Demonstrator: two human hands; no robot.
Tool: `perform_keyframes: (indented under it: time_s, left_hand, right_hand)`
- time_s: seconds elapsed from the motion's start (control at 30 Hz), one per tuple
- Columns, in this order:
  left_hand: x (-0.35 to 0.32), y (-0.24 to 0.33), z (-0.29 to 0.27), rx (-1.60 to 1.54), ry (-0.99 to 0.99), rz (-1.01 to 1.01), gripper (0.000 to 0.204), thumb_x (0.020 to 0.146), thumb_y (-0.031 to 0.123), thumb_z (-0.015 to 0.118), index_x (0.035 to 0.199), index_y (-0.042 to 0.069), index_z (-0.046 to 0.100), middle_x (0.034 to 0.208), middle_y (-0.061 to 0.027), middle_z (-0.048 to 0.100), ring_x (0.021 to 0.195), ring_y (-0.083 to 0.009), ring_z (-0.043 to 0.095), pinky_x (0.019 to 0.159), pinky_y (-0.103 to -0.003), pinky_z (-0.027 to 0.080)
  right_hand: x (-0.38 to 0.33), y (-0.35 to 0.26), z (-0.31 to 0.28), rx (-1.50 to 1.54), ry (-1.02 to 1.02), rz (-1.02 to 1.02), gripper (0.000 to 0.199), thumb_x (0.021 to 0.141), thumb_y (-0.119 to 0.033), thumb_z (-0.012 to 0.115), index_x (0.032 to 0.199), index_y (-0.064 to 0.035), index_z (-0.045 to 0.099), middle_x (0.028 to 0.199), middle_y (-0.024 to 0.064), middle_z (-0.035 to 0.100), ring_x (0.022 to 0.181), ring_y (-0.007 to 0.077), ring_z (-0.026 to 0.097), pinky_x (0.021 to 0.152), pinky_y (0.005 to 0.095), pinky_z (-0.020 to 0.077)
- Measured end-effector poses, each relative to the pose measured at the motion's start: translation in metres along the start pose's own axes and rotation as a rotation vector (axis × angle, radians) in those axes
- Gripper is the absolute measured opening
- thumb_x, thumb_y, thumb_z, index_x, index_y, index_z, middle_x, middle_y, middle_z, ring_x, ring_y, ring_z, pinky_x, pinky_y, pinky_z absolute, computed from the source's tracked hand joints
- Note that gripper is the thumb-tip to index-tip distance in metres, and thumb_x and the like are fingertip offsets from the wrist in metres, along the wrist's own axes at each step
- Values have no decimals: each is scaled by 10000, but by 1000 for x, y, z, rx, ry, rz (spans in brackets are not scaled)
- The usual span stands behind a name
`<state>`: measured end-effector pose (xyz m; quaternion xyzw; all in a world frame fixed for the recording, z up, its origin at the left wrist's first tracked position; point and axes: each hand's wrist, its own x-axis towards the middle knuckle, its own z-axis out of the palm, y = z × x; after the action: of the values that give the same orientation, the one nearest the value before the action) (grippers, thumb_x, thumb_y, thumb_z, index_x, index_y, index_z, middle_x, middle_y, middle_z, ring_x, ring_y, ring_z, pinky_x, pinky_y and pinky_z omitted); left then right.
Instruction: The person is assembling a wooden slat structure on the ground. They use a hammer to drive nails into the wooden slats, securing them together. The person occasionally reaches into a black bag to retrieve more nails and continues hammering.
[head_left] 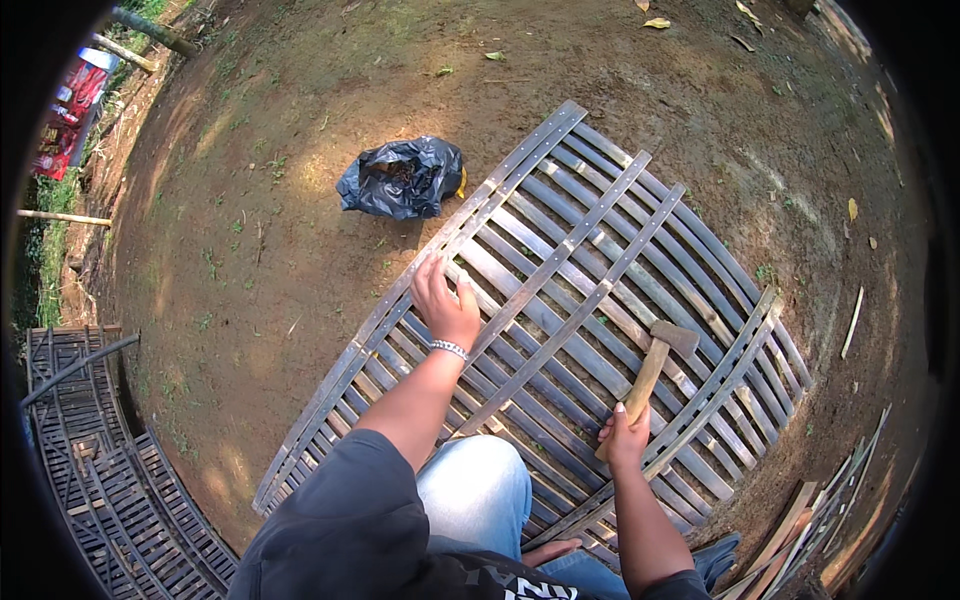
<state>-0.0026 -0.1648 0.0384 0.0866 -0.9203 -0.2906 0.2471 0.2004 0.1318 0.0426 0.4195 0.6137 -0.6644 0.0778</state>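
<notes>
- The right hand point(627, 437) has its fingers wrapped tight round the wooden handle of a hammer point(648, 381). The hammer is over the slatted panel point(563, 240), near the panel's right edge, with its head pointing to the far side.
- The left hand point(447, 305) is about halfway along the panel's left edge. Its fingers are a bit spread, the thumb is apart, and the tips rest on the long strips there. I cannot tell if a tiny nail is under them.
- If the hammer came down by that left edge, I think it could bump those fingers, because they lie flat and in the way.
- A sweaty hand could let the handle slide. Then the heavy head might drop and crack a thin slat.
- The knee point(475, 480) is over the panel's near part. If it leans hard, slats might bend or snap, because there are gaps between them.
- A bare foot point(550, 552) is by the near edge. A dropped hammer could hurt it, since no shoe covers it.
- The black bag point(400, 203) sits open on the dirt, just outside the left edge. If the panel slid, it could push the bag over and spill the small brown bits inside.
</notes>
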Motion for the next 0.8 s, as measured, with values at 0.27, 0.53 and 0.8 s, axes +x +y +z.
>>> perform_keyframes:
  time_s: [0.27, 0.53, 0.8]
  left_hand:
    - [215, -54, 35, 134, -51, -151, 157, 911, 127, 648, 977, 23, 746, 1055, -196, 733, 989, -361, 702, 910, -410, 542]
    - [238, -74, 67, 644, -538, -153, 279, 878, 129, 576, 1066, 10, 745, 1176, -248, 701, 1131, -379, 679, 1002, -452, 524]
    - [217, -70, 67, 632, -388, -113, 214, 906, 166, 584, 977, 50, 749, 1086, -227, 728, 1049, -395, 698, 919, -479, 552]
  right_hand:
    - [8, 0, -10, 64, 5, -1, 516, 1012, -115, 616, 1460, -59, 366, 753, 57, 552, 510, 146, 558, 464, 290, 496]
    - [7, -7, -9, 71, -22, 41, 553, 1012, -95, 612, 1486, -56, 331, 764, 50, 548, 526, 142, 558, 474, 294, 495]
    - [4, -7, -5, 54, -7, 26, 551, 1013, -104, 614, 1489, -50, 341, 770, 48, 550, 528, 140, 558, 475, 289, 495]
